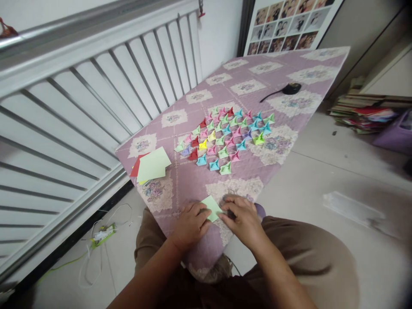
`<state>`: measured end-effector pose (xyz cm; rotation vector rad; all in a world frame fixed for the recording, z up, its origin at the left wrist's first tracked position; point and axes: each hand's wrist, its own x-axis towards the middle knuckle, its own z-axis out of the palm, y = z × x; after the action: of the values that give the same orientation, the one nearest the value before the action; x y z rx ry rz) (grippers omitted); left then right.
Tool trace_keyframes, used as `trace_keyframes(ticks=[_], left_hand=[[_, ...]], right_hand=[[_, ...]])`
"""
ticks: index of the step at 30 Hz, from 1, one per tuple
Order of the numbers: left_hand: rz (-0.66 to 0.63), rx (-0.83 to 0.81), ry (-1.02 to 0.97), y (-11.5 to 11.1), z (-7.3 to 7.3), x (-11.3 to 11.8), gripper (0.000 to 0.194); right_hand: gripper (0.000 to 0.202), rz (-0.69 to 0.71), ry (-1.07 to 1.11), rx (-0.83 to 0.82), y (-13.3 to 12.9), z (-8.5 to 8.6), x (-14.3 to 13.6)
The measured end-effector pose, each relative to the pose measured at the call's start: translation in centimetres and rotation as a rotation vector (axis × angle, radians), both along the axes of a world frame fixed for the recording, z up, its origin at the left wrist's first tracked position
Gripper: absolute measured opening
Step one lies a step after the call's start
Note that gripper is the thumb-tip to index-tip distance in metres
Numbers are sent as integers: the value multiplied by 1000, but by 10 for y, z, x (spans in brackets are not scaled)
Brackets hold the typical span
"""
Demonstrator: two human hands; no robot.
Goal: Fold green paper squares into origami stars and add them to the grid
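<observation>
A small pale green paper (210, 207), folded into a diamond shape, lies at the near corner of the table. My left hand (193, 219) grips its left side, the fingers curled and the thumb at the lower edge. On the other side, my right hand (240, 216) has its thumb and bent fingers at the right corner of the paper; the exact contact of its fingertips is partly hidden. Beyond both hands stand several small folded paper shapes in rows, among them a bright yellow one (202, 145) and a blue one (214, 165).
Loose square sheets (154, 165), light green over red and yellow, lie at the table's left edge. A black object with a cord (291, 89) is farther back. A white radiator (96, 90) borders the left side. A power strip (103, 234) with cables lies on the floor.
</observation>
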<state>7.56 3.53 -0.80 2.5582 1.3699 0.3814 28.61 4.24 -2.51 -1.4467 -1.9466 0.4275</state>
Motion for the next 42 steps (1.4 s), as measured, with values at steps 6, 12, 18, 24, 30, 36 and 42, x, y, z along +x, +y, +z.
trace_keyframes(ticks=[6, 12, 18, 24, 30, 36, 42], left_hand=[[22, -2, 12, -1, 2, 1, 31], [51, -12, 45, -1, 2, 2, 34], [66, -26, 57, 0, 4, 3, 36], [72, -91, 33, 3, 3, 1, 39], [13, -147, -43, 10, 5, -7, 37], [9, -196, -26, 10, 10, -10, 40], [67, -220, -20, 8, 9, -8, 44]], right_hand=[[5, -21, -37, -12, -1, 0, -4], [5, -53, -7, 26, 0, -1, -4], [13, 79, 60, 176, -15, 11, -16], [20, 238, -16, 179, -36, 5, -33], [25, 221, -56, 184, -38, -2, -31], [23, 188, -98, 134, -40, -1, -32], [21, 40, -105, 168, -36, -3, -22]])
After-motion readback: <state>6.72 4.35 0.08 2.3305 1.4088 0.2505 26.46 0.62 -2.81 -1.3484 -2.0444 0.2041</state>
